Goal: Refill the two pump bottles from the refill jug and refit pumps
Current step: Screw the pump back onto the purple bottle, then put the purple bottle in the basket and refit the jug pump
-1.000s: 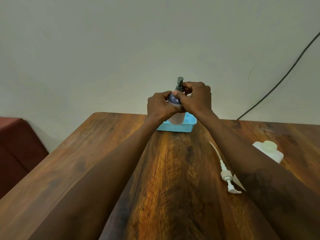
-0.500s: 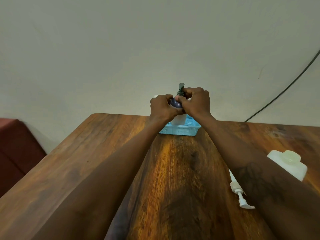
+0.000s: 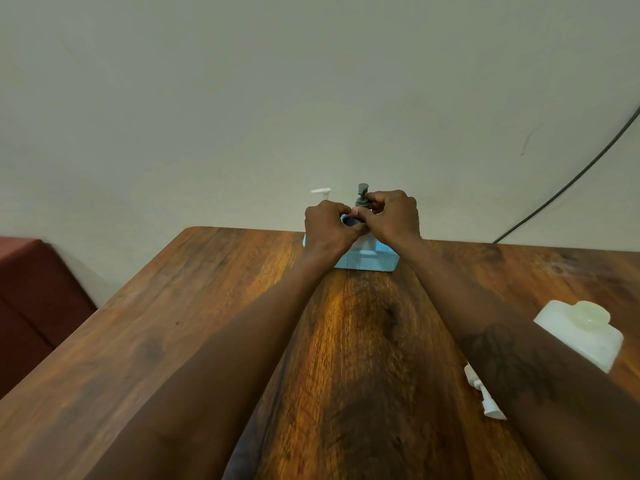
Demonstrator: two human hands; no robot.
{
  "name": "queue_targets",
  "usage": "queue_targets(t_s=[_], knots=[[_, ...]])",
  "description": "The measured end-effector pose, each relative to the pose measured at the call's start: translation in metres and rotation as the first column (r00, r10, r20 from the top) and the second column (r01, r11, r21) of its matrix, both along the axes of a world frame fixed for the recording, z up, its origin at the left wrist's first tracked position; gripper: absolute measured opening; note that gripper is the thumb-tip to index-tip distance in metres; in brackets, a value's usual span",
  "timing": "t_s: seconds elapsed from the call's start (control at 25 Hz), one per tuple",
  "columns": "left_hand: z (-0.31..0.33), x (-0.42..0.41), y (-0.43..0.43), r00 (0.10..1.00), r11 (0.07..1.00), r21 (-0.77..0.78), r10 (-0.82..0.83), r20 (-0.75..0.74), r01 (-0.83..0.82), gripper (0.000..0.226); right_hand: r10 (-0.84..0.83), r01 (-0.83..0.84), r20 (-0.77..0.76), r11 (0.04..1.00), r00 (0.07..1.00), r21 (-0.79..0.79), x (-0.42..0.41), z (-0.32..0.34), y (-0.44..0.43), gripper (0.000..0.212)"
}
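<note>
A pump bottle with a dark purple shoulder [image 3: 350, 221] stands in a light blue basket [image 3: 367, 262] at the table's far edge. My left hand [image 3: 327, 226] grips the bottle's shoulder. My right hand [image 3: 393, 216] pinches the collar of its dark grey pump [image 3: 362, 195]. Behind my left hand a second, white pump head [image 3: 321, 192] sticks up; its bottle is hidden. A loose white pump [image 3: 485, 396] lies on the table under my right forearm. The white refill jug [image 3: 578, 332] with a pale cap stands at the right.
The wooden table [image 3: 173, 323] runs to a pale wall. A black cable [image 3: 568, 181] hangs along the wall at the right. A dark red seat [image 3: 31, 292] sits beside the table's left edge.
My hands and the bottle have come down into the basket. The view has shifted, so the jug and loose pump sit lower and further right, and the white pump head has come into sight.
</note>
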State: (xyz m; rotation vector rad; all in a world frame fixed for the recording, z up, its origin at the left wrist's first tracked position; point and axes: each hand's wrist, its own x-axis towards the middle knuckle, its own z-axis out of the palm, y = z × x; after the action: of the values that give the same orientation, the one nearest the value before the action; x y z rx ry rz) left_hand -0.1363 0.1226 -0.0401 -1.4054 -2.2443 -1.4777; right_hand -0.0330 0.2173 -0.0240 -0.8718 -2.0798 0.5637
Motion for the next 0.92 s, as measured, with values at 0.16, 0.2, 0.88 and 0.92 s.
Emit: queue_targets(t_s=[0.16, 0.2, 0.88, 0.92], knots=[[0.005, 0.007, -0.007, 1.0, 1.0, -0.027, 0.003, -0.019, -0.003, 0.026, 0.038, -0.037, 0.014, 0.998, 0.999, -0.048, 0.005, 0.002, -0.001, 0.04], [0.006, 0.01, -0.008, 1.0, 0.999, -0.035, 0.004, -0.022, -0.004, 0.025, 0.052, -0.05, 0.021, 0.996, 0.998, -0.069, 0.008, 0.003, -0.002, 0.045], [0.034, 0.135, -0.081, 0.939, 0.946, -0.047, -0.313, 0.142, 0.322, 0.061, 0.071, -0.074, 0.06, 0.996, 0.996, 0.053, 0.155, 0.057, -0.103, 0.042], [0.034, 0.146, -0.083, 0.926, 0.931, -0.075, -0.342, 0.16, 0.357, 0.061, 0.063, -0.067, 0.057, 0.996, 0.996, 0.058, 0.169, 0.059, -0.107, 0.042]])
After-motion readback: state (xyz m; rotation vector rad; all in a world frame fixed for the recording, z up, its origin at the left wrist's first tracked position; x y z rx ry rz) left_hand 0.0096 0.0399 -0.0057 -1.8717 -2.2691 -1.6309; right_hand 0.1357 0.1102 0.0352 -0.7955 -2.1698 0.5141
